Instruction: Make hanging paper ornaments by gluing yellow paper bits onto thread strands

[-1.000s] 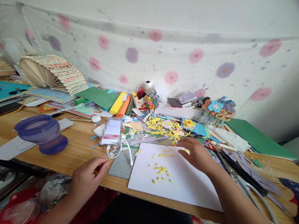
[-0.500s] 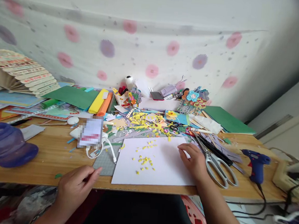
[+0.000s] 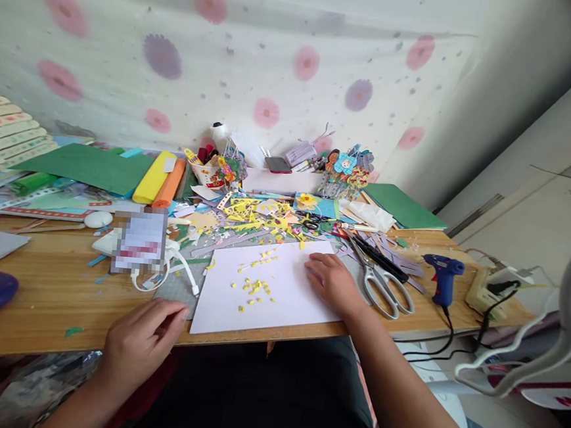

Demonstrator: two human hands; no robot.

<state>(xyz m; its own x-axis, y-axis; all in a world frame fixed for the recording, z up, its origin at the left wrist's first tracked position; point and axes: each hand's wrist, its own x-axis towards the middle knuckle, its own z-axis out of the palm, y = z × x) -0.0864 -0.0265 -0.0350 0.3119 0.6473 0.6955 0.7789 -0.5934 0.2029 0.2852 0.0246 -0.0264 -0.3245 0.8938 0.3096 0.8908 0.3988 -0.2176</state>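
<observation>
White paper lies under the flat, empty right hand; left hand loosely curled.

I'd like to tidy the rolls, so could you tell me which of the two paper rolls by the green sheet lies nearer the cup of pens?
The orange roll; the yellow roll lies beyond it, against the green sheet.

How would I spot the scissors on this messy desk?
Start at the white sheet at the table's front edge, where the right hand rests. Just right of that hand lie the scissors, with pale looped handles toward you, left of the blue glue gun.
</observation>
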